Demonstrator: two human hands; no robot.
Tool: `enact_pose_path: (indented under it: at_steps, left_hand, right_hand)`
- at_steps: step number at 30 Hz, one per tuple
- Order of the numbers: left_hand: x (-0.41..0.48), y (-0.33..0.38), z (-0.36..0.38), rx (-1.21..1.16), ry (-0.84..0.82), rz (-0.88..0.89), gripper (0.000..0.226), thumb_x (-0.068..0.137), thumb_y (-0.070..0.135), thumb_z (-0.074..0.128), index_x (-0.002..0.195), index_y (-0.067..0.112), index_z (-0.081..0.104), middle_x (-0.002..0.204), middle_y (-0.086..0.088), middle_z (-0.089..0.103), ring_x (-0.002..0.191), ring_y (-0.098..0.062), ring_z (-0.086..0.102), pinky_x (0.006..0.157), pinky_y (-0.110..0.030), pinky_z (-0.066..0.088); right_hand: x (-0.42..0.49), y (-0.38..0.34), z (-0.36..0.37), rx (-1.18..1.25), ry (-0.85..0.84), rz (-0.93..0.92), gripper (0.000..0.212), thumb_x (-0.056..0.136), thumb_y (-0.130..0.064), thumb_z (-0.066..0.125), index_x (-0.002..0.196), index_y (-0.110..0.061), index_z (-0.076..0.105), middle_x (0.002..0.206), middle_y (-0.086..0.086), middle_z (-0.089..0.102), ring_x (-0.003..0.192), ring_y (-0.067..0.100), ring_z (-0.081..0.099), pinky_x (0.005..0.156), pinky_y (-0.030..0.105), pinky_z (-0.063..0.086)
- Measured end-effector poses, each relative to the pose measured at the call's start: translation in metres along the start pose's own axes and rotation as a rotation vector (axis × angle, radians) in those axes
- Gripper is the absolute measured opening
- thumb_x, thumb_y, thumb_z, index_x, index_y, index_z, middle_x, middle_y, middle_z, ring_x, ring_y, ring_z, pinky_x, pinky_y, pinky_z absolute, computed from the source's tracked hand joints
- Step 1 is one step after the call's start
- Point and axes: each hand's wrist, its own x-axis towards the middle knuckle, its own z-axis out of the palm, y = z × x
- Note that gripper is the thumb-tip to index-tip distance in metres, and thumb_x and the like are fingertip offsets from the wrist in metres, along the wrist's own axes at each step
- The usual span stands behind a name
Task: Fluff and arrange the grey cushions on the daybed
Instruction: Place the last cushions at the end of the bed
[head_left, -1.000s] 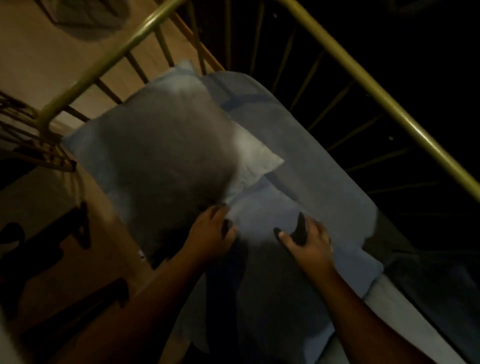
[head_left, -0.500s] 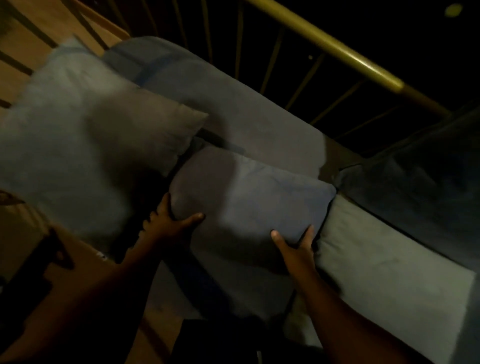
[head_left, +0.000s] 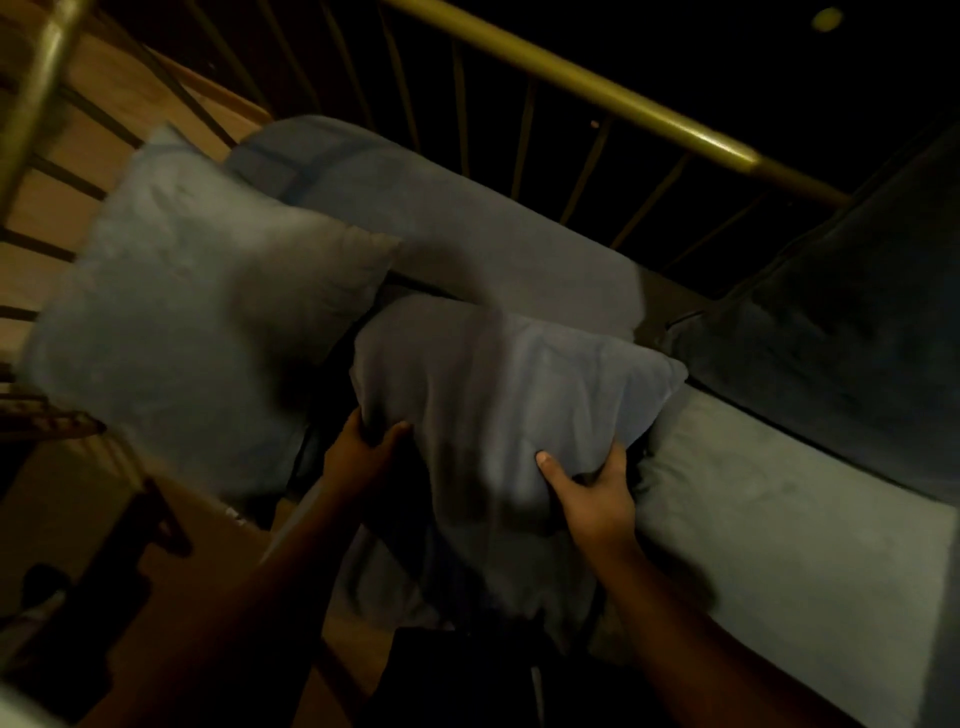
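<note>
A grey cushion (head_left: 509, 384) lies in the middle of the daybed, and both my hands grip its near edge. My left hand (head_left: 361, 454) pinches the near left corner, thumb on top. My right hand (head_left: 592, 491) clutches the near right side, bunching the fabric. A larger pale grey cushion (head_left: 187, 322) leans against the left end rail. A long grey bolster cushion (head_left: 467, 223) rests along the back rail. The light grey seat mattress (head_left: 779, 530) stretches to the right.
A brass rail (head_left: 597, 93) with thin bars runs behind the daybed, and another brass post (head_left: 36, 88) stands at the left end. A dark cushion or blanket (head_left: 841, 332) sits at the right. Wooden floor (head_left: 104, 499) lies to the left.
My view swung right from the large left cushion to the middle cushion. Both hands moved from resting on top to gripping its near edge, and the cushion now looks bunched and lifted.
</note>
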Motion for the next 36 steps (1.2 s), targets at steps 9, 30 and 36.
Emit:
enact_pose_path:
  at_steps: [9, 30, 36]
  left_hand:
    - [-0.039, 0.038, -0.005, 0.083, 0.102, 0.16, 0.035, 0.096, 0.03, 0.046, 0.124, 0.013, 0.058, 0.125, -0.019, 0.061, 0.117, -0.037, 0.055, 0.097, -0.041, 0.042]
    - [-0.068, 0.195, -0.154, -0.214, 0.17, 0.545, 0.042, 0.1, 0.037, 0.036, 0.136, 0.019, 0.044, 0.136, -0.01, 0.052, 0.125, -0.031, 0.047, 0.095, -0.036, 0.034]
    - [-0.015, 0.241, -0.226, -0.195, 0.14, 0.792, 0.073, 0.074, 0.054, 0.066, 0.136, 0.029, 0.039, 0.14, 0.0, 0.049, 0.127, -0.02, 0.048, 0.103, -0.044, 0.042]
  right_hand:
    - [-0.022, -0.012, -0.038, 0.108, 0.099, -0.103, 0.068, 0.073, -0.046, 0.073, 0.129, -0.026, 0.04, 0.126, 0.003, 0.059, 0.113, 0.027, 0.058, 0.098, 0.047, 0.047]
    - [-0.085, -0.211, 0.002, 0.363, 0.132, -0.654, 0.091, 0.072, -0.037, 0.078, 0.142, -0.038, 0.021, 0.142, -0.01, 0.041, 0.125, 0.01, 0.044, 0.103, 0.031, 0.039]
    - [-0.066, -0.304, 0.057, 0.418, 0.187, -0.765, 0.085, 0.075, -0.032, 0.076, 0.141, -0.03, 0.023, 0.133, -0.008, 0.043, 0.12, 0.01, 0.047, 0.098, 0.027, 0.042]
